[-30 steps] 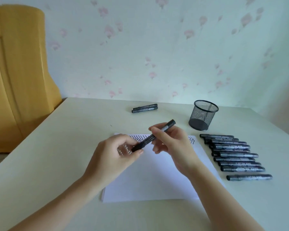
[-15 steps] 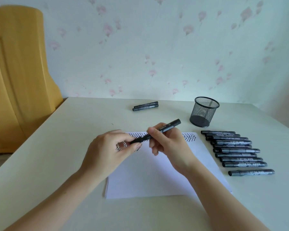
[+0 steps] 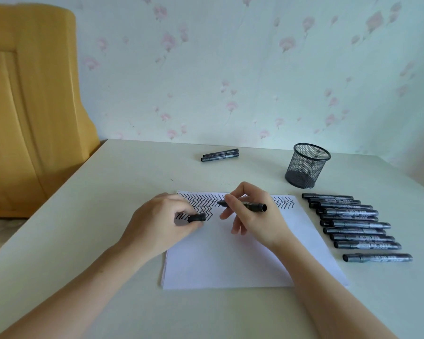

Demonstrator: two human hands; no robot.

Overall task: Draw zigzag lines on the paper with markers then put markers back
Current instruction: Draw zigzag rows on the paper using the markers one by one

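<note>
In the head view, the right hand (image 3: 252, 216) pinches an uncapped marker (image 3: 245, 205) above the top of the paper (image 3: 230, 260), its tip pointing left. The left hand (image 3: 162, 221) grips the cap (image 3: 196, 217) over the zigzag lines (image 3: 201, 204).

To draw well, I think the tip should come down just under the finished rows, with the left hand pressing the sheet so it does not slide.

The palm covers part of the lines. The print on the row of markers (image 3: 353, 223) beside the mesh cup (image 3: 307, 165) is too small to read.
</note>
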